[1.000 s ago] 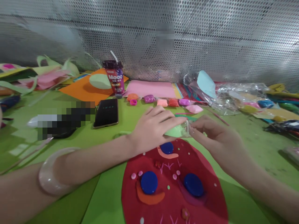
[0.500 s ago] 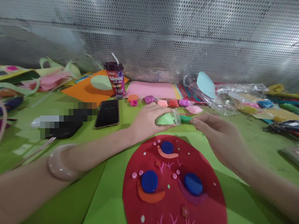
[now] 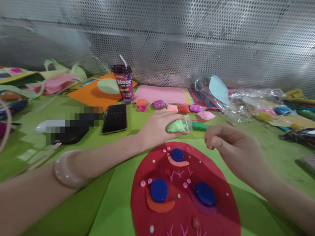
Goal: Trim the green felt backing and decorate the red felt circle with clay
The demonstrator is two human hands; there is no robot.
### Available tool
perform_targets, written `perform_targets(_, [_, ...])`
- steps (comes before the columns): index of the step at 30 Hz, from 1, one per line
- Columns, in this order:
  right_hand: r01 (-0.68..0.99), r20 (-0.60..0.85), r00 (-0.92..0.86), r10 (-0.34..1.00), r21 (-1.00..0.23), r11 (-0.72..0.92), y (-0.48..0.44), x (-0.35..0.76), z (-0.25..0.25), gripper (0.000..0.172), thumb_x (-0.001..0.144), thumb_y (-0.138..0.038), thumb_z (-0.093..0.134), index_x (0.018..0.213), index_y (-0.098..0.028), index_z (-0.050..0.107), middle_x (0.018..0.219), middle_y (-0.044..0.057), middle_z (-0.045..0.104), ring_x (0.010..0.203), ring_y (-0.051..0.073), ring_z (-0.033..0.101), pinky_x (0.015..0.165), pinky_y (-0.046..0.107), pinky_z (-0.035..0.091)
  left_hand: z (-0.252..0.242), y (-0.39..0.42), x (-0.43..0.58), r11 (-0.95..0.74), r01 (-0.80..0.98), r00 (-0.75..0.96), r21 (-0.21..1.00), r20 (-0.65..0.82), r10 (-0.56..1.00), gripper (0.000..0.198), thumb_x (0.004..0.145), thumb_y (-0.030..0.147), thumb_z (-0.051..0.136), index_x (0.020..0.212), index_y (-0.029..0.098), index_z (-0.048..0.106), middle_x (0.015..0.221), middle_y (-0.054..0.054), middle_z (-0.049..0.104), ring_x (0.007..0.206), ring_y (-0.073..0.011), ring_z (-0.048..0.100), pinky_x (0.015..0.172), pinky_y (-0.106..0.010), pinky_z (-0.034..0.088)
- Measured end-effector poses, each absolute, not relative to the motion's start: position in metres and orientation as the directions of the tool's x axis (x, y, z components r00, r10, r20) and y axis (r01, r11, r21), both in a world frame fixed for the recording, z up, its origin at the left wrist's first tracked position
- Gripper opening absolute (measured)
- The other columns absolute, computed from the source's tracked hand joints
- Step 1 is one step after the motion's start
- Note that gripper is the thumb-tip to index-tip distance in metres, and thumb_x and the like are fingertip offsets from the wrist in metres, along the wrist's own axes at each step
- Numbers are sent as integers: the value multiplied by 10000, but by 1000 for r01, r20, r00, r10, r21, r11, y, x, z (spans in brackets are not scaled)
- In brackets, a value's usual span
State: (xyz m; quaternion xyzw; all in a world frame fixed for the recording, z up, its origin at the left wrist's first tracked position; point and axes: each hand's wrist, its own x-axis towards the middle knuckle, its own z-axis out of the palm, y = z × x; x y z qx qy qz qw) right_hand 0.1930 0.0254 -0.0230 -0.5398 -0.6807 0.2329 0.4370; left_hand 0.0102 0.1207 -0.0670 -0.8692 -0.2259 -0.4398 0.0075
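Note:
My left hand (image 3: 156, 129) is closed around a clear bag of light green clay (image 3: 177, 126), above the top of a red paper oval (image 3: 182, 177). My right hand (image 3: 232, 147) hovers to the right of the bag, thumb and fingertips pinched together. Whatever may be between those fingertips is too small to make out. A darker green strip (image 3: 199, 126) lies between the bag and my right hand, apart from the right fingertips. On the oval sit three blue discs, including one at lower left (image 3: 158, 190), with curved clay strips, small dots and pink branching pieces.
Behind my hands is a row of small clay packets, among them a purple one (image 3: 158, 104). A phone (image 3: 114, 119) and a cup with a straw (image 3: 125, 84) stand left. Clear plastic wrapping (image 3: 236, 105) lies at the right, before a perforated metal wall (image 3: 147, 36).
My right hand has let go of the dark green strip and moved slightly down and right, its fingers now pinched. My left hand still holds the bag.

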Motion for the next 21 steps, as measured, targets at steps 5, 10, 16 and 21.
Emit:
perform_targets(5, [487,338,-147,930,-793,365,22,188,-22,163,730,-369,682,670,-232,618,626,-55,614,566,86,559,512,144,469,-68,120,9,-906,373,547,199,742,388,370,761,379,648,1030,131,595,914,-42,669,845,-167,568,795,-305,446])
perform_targets(10, [589,421,-355,835,-592,550,13,187,-23,132,826,-163,577,846,-266,657,868,-77,679,804,55,620,721,81,476,-70,122,9,-920,341,600,192,709,370,358,773,372,637,1053,154,590,925,-31,668,862,-163,580,810,-282,432])
perform_targets(16, [564,494,-498,713,-439,699,3,184,-19,204,843,-85,512,940,-235,612,891,-62,677,797,44,623,778,78,472,-72,126,8,-922,331,640,201,670,375,378,770,382,639,1069,158,581,938,-28,663,870,-167,581,807,-283,429])
perform_targets(21, [505,534,-537,652,-416,756,6,183,-20,147,874,-98,491,906,-217,571,838,-41,656,759,48,604,734,113,478,-69,124,7,-915,339,659,220,638,397,384,788,417,609,1053,141,581,978,-44,661,871,-181,574,803,-300,432])
